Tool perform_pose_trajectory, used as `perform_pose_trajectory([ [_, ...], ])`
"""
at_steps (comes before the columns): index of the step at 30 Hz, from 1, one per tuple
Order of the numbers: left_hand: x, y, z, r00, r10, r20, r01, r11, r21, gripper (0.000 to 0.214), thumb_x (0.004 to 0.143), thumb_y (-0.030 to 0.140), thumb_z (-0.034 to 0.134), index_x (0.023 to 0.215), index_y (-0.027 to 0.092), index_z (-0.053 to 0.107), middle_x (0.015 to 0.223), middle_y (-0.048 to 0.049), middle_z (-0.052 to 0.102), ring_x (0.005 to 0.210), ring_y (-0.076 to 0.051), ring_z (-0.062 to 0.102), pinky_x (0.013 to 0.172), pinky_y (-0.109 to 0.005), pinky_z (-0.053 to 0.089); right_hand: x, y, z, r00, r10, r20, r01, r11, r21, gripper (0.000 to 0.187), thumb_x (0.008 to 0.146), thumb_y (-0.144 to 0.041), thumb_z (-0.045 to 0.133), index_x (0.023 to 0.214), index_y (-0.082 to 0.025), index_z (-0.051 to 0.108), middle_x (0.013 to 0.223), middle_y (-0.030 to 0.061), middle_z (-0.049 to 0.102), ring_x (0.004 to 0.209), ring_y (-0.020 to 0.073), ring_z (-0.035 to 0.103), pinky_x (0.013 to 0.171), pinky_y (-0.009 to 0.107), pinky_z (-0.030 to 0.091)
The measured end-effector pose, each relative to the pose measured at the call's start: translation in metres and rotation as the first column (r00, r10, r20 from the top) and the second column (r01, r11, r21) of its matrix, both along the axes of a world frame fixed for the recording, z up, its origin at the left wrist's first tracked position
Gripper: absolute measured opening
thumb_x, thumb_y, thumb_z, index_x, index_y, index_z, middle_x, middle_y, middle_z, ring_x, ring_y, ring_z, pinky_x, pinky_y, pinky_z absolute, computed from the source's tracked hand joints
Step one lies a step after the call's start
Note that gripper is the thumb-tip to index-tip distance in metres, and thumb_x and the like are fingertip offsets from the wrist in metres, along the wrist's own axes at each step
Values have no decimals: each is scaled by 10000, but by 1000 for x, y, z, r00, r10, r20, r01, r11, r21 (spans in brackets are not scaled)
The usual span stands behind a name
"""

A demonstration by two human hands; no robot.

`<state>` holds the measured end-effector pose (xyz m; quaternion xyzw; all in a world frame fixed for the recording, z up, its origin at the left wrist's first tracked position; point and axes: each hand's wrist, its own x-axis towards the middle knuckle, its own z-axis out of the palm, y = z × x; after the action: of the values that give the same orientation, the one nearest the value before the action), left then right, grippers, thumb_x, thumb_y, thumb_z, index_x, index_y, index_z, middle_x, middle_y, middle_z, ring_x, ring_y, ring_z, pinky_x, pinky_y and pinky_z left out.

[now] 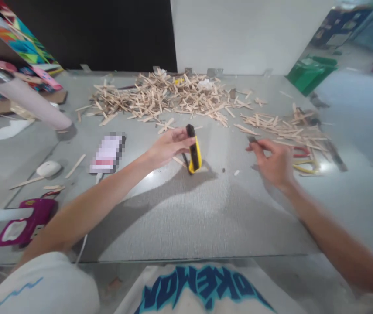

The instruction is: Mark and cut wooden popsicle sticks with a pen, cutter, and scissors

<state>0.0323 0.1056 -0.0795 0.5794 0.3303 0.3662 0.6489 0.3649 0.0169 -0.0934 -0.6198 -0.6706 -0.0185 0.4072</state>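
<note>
My left hand [169,148] is closed round the top end of a yellow-and-black hand tool [195,152]. The tool is held roughly upright over the middle of the table, its yellow lower end casting a shadow; its exact kind is unclear. My right hand [273,161] pinches a small, dark, flat piece [251,139] between thumb and fingers, too blurred to name. Beyond both hands spreads a heap of thin wooden sticks [160,98]. Beside my right hand lie red-handled pliers [300,151] and a yellow-handled tool [306,167], partly hidden.
A phone [107,152] with a white cable lies left of my left hand. Farther left are a pink bottle [35,98], a white rounded case [49,168] and a magenta device [32,218]. A green bin [313,72] stands past the far right. Panels [238,35] rise behind the heap.
</note>
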Motion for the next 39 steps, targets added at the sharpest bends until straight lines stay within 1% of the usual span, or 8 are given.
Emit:
perform_pose_trajectory([
  [4, -24, -16, -14, 957, 291, 2, -271, 893, -360, 271, 1119, 445, 681, 1190, 246, 512, 869, -53, 790, 749, -270, 810, 767, -465, 676, -13, -4, 6, 969, 97, -229, -133, 981, -144, 318, 1057, -473, 701, 888, -246, 846, 921, 80, 874, 792, 267, 791, 794, 421, 577],
  [9, -40, -30, -24, 942, 325, -85, -328, 834, -444, 65, 1159, 209, 574, 1108, 170, 583, 842, -107, 795, 667, -204, 770, 693, -326, 640, -47, -10, 9, 819, 109, -564, -354, 870, -345, 366, 1019, -583, 755, 958, -236, 855, 901, 93, 875, 749, 232, 761, 690, 363, 588],
  [11, -41, -36, -24, 928, 359, -97, -362, 814, -454, 283, 1207, 222, 435, 1029, 136, 638, 867, -133, 799, 692, -174, 765, 704, -279, 623, -60, -11, 3, 814, 131, -566, -377, 861, -342, 347, 1022, -572, 765, 954, -243, 852, 906, 84, 874, 745, 225, 753, 684, 359, 581],
  [16, -41, -50, -16, 913, 403, -66, -389, 809, -440, 356, 1217, 294, 429, 1025, 126, 677, 927, -137, 811, 728, -174, 778, 727, -278, 636, -66, -15, -20, 872, 253, -418, -380, 889, -254, 321, 1105, -508, 679, 956, -268, 832, 886, 58, 864, 771, 245, 770, 742, 401, 606],
  [19, -45, -55, -16, 922, 387, -34, -370, 848, -380, 181, 1208, 379, 476, 1161, 226, 560, 932, -61, 811, 621, -180, 749, 612, -305, 625, -63, -17, -32, 923, 370, -109, -377, 925, -54, 279, 1143, -404, 636, 967, -274, 808, 897, 37, 855, 802, 241, 787, 1033, 514, 587],
  [23, -50, -56, -21, 954, 290, -77, -298, 887, -352, 222, 1186, 405, 506, 1093, 213, 568, 846, -31, 741, 541, -144, 666, 491, -254, 517, -65, -22, -43, 855, 463, 233, -484, 874, 40, 175, 1154, -260, 612, 1083, -237, 770, 880, 17, 830, 771, 201, 768, 1206, 576, 462],
  [27, -52, -56, -24, 972, 232, -47, -235, 926, -295, 47, 1056, 210, 669, 1045, 177, 638, 809, -34, 699, 598, -139, 663, 531, -257, 489, -66, -27, -45, 838, 473, 271, -499, 866, 31, 189, 1157, -211, 572, 1095, -216, 751, 841, 17, 799, 740, 192, 753, 1212, 580, 452],
  [39, -63, -52, -19, 997, 82, -5, -81, 965, -250, 348, 826, 45, 747, 1157, 137, 694, 1070, -106, 763, 747, -146, 682, 683, -302, 522, -62, -26, -45, 870, 402, 285, -425, 905, 22, 196, 1135, -225, 589, 1052, -229, 766, 816, 16, 804, 715, 205, 747, 1270, 627, 392],
])
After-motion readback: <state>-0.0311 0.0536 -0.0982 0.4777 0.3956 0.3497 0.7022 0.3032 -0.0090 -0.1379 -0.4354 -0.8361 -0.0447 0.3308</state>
